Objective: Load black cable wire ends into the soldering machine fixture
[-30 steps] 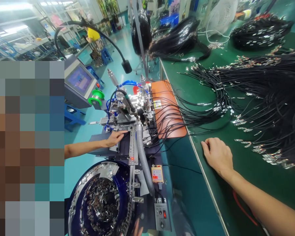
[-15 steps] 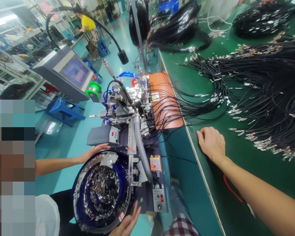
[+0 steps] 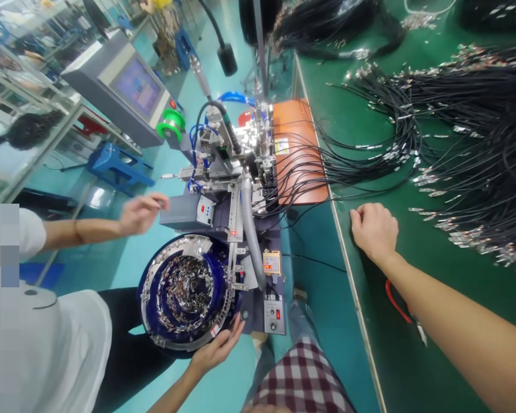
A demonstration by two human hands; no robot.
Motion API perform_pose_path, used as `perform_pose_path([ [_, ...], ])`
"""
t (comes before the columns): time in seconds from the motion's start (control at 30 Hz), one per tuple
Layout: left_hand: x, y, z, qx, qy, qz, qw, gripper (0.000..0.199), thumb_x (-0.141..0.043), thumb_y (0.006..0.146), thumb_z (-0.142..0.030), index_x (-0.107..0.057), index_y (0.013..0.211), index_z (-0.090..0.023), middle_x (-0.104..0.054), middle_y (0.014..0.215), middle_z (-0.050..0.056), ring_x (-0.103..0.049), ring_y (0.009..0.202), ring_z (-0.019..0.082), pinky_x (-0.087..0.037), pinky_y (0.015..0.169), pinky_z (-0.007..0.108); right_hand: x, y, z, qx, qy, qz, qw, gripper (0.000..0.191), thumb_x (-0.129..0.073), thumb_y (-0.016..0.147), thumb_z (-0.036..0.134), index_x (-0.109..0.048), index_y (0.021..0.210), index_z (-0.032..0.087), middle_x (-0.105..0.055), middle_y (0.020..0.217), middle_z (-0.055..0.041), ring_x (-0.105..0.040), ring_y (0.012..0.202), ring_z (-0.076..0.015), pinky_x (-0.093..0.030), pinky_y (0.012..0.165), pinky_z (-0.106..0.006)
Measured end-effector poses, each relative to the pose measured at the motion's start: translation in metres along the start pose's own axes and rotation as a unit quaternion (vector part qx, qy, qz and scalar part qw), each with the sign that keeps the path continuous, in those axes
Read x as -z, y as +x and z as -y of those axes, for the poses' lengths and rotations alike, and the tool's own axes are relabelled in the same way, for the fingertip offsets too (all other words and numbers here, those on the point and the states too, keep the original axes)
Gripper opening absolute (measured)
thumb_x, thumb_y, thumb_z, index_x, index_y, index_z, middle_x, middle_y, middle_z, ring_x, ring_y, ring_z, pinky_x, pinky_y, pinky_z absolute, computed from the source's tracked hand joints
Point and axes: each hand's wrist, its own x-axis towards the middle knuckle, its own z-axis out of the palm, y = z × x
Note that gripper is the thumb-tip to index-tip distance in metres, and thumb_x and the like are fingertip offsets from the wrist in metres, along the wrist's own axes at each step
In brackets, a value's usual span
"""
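Observation:
My right hand (image 3: 375, 230) rests knuckles up on the green tabletop (image 3: 361, 275), fingers curled in a loose fist, with nothing seen in it. Red-handled pliers (image 3: 398, 301) lie beside my right forearm, partly covered by it. At the bottom edge only a sliver of skin shows over the checked cloth, likely my left hand (image 3: 266, 409); its fingers are hidden. To the left, a co-worker's hand (image 3: 217, 347) is at the lower rim of a blue feeder bowl (image 3: 218, 274) holding small metal parts. The co-worker's other hand (image 3: 143, 215) is raised above the bowl's far side.
An assembly machine (image 3: 236, 143) with a tilted screen (image 3: 137, 86) stands beyond the bowl. Black cables (image 3: 365, 163) run from its orange plate (image 3: 298, 155) to a large bundle (image 3: 490, 132) on the table. A control box (image 3: 274, 314) sits near the checked cloth. A blue stool (image 3: 118, 166) stands left.
The co-worker's far hand has come off the bowl and moved up and left. The view has tilted down, showing more checked cloth. My right hand keeps its place on the table.

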Motion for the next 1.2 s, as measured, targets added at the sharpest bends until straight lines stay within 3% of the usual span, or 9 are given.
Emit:
perform_pose_path([
  [0.5,-0.008,-0.002,-0.008,-0.003,-0.014,0.011,1.0,0.037,-0.03,0.097,-0.031,-0.05,0.128,-0.029,-0.02,0.141,-0.008,-0.029,0.134,0.013,0.003,0.114,0.028,0.003,0.001,0.003,-0.003,0.007,-0.003,1.0,0.026,-0.037,0.091,0.035,-0.054,0.081,0.018,-0.059,0.088,-0.0117,-0.051,0.081,-0.0254,-0.029,0.063,-0.035],
  [0.87,0.003,0.001,0.009,-0.01,0.005,-0.006,1.0,0.036,-0.031,0.097,-0.03,-0.051,0.127,-0.034,-0.024,0.141,-0.011,-0.032,0.132,0.012,0.011,0.112,0.027,0.006,0.002,0.005,-0.002,0.016,-0.008,1.0,0.025,-0.037,0.093,0.034,-0.053,0.082,0.018,-0.06,0.087,-0.0113,-0.051,0.082,-0.026,-0.031,0.065,-0.035],
  [1.2,0.006,0.001,0.008,0.001,0.003,-0.025,1.0,0.038,-0.03,0.097,-0.026,-0.053,0.126,-0.032,-0.031,0.142,-0.009,-0.035,0.131,0.013,-0.004,0.116,0.028,0.003,0.003,0.002,-0.01,0.027,0.002,1.0,0.027,-0.034,0.093,0.035,-0.054,0.086,0.018,-0.06,0.091,-0.0136,-0.051,0.086,-0.0277,-0.033,0.069,-0.037],
])
